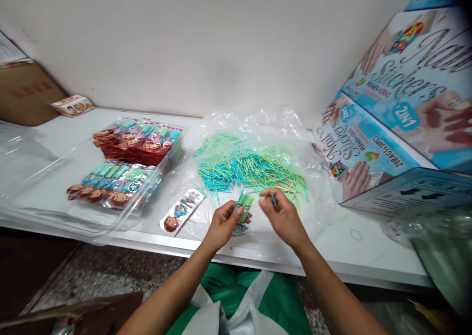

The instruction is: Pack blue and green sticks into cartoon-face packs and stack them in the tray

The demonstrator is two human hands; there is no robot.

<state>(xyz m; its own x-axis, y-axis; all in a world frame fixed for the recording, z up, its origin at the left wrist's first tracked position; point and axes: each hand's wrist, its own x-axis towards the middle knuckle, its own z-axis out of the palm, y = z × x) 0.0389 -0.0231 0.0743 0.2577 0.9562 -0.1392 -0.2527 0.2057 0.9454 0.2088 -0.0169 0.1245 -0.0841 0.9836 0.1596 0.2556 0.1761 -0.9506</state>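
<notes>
My left hand (224, 223) is closed on a small packet with a cartoon figure, its green striped part (245, 206) showing above the fingers. The lower part of the packet is partly hidden by the fingers. Just to the right, my right hand (283, 218) pinches a short blue stick (275, 202), apart from the packet. Beyond both hands lies a loose pile of thin green and blue sticks (254, 170) on a clear plastic bag (320, 187). A single white cartoon packet (182, 211) rests flat on the table, left of my left hand.
To the left, a clear plastic tub (136, 212) holds stacks of cartoon packets (136, 138). Large blue printed boxes (387, 138) stand at the right. A brown carton (27, 92) and a small printed box (73, 105) are at the back left. The white table's front edge (177, 249) runs below my hands.
</notes>
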